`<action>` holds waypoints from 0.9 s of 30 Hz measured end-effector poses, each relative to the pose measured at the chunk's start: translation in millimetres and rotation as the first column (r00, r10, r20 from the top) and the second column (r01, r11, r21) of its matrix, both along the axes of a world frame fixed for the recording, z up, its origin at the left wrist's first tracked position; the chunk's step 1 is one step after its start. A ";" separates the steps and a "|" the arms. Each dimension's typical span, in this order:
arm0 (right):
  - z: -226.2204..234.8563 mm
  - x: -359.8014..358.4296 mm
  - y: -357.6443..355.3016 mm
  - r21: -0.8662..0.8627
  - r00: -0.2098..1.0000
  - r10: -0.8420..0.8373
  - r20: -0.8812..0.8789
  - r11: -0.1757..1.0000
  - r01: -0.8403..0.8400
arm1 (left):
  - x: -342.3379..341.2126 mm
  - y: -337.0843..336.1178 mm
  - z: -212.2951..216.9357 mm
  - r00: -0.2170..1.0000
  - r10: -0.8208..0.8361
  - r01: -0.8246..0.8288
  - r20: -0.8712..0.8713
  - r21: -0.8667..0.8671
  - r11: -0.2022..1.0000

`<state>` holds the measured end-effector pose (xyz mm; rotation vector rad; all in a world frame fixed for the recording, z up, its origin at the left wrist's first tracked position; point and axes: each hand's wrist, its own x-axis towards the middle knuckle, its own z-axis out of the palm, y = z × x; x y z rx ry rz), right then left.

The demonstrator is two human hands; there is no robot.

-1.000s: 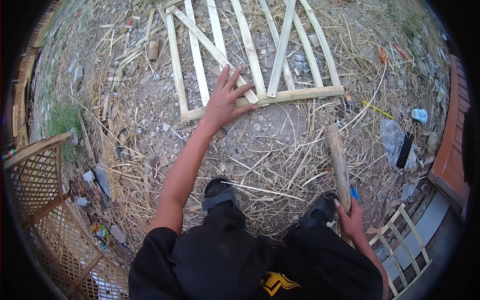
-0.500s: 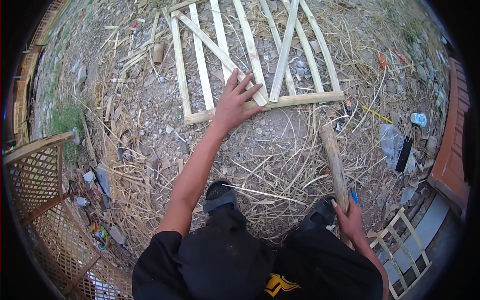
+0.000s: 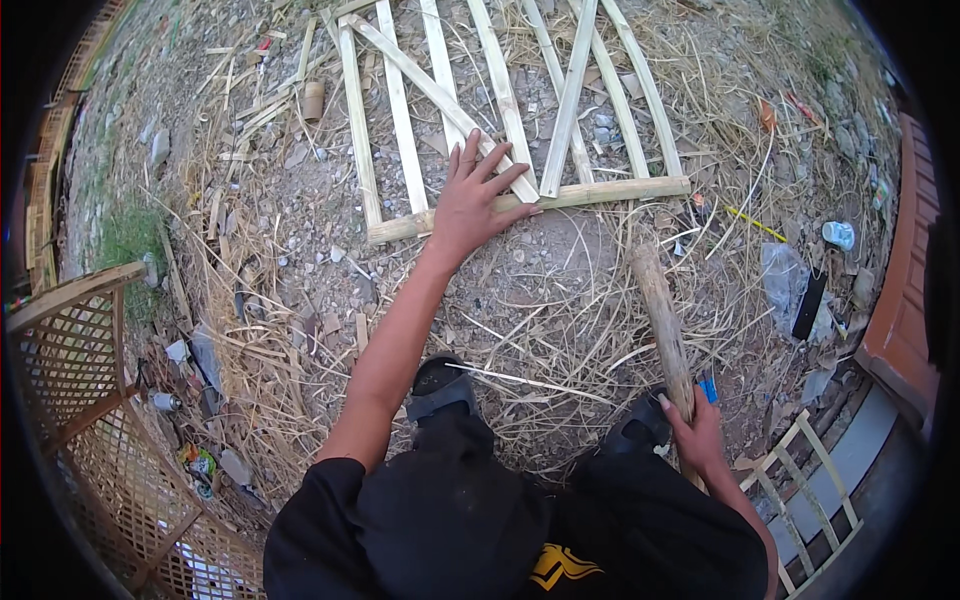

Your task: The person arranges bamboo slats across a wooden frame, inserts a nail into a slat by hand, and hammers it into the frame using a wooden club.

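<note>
A frame of pale wooden slats (image 3: 402,140) lies on the ground ahead of me, with a round bottom rail (image 3: 600,191) along its near edge. Two diagonal slats meet at the middle of that rail. My left hand (image 3: 472,198) rests with fingers spread over the lower end of the left diagonal slat (image 3: 425,87), the thumb along the rail. My right hand (image 3: 695,432), down by my right foot, is wrapped round a thick wooden stick (image 3: 660,315). The stick points forward, its far end short of the rail.
Thin wood strips and stones litter the ground. A lattice panel (image 3: 75,350) stands at the left, a small slatted frame (image 3: 810,490) at the lower right. On the right lie a clear plastic bag (image 3: 783,280), a black strip (image 3: 808,307) and a yellow stick (image 3: 755,224). A brown cylinder (image 3: 313,101) lies far left.
The stick's far end has shifted slightly left and nearer to me in my right hand's grip. My left hand stays on the diagonal slat, almost unmoved.
</note>
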<state>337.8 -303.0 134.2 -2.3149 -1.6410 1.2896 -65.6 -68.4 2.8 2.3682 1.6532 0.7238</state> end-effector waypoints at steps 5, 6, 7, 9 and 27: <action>7.5 -16.2 10.4 0.034 1.000 -0.008 0.029 0.999 0.007 | -3.0 -1.4 -4.8 1.000 -0.002 0.002 0.002 0.020 1.000; 7.4 -16.8 10.7 0.062 0.999 0.020 0.033 0.998 -0.022 | -2.6 -1.1 -4.7 1.000 -0.001 0.001 0.001 0.022 1.000; 7.3 -17.1 11.0 0.090 0.998 0.047 0.038 0.995 -0.050 | -2.3 -1.2 -4.5 1.000 -0.002 0.002 0.002 0.023 1.000; 9.9 -17.7 13.4 0.083 0.999 0.043 0.032 0.995 -0.046 | -2.0 -1.7 -5.2 1.000 -0.001 0.001 -0.002 0.027 1.000; 7.1 -14.0 10.9 0.001 1.000 0.003 0.002 1.000 -0.003 | -1.6 -4.4 -5.3 1.000 0.000 -0.003 0.030 0.076 0.997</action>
